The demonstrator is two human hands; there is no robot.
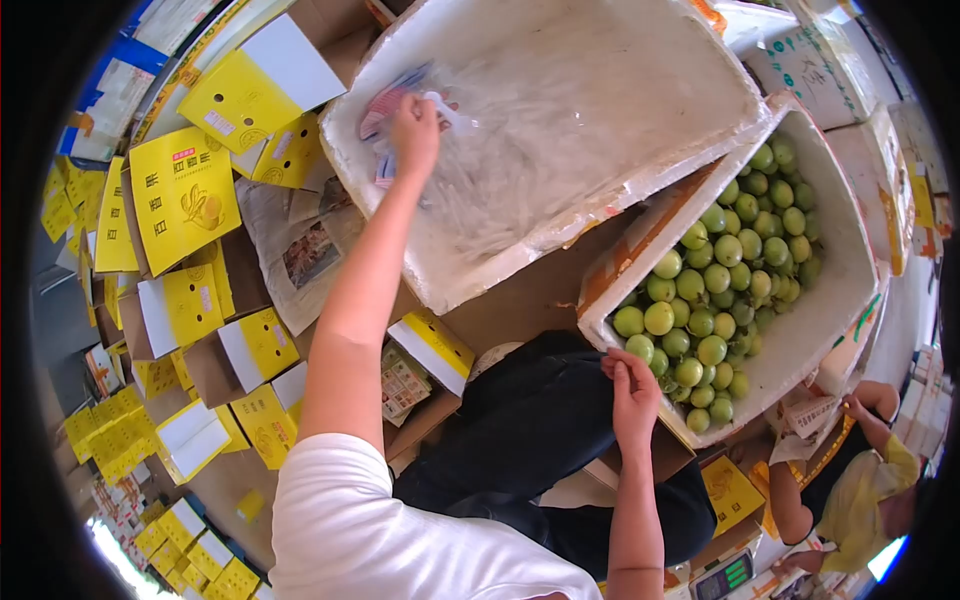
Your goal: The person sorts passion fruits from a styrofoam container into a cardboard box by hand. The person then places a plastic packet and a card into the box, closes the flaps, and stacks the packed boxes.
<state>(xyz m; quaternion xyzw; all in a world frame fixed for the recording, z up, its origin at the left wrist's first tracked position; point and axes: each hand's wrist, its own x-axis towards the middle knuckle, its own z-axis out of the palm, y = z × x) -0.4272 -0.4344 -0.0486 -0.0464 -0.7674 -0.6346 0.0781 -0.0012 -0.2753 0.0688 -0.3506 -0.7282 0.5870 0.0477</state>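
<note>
My left hand (415, 130) reaches into the far left part of a big white foam box (600, 100). Its fingers are closed in a pinch at a small white, shiny thing that I cannot make out. Beside them lie pink and blue printed pieces (383, 105), and thin clear plastic (510, 180) spreads over the box floor. My right hand (632, 395) is at the near left edge of a second foam box (835, 290), which holds several round green fruits (729, 251). Its fingers are bent together, with nothing visible in them.
Yellow and white cartons (188, 200) are stacked along the left side. An open carton (435, 350) stands by my dark-trousered legs (520, 420). At the lower right are another person in a yellow top (880, 495) and a scale with a green display (735, 575).
</note>
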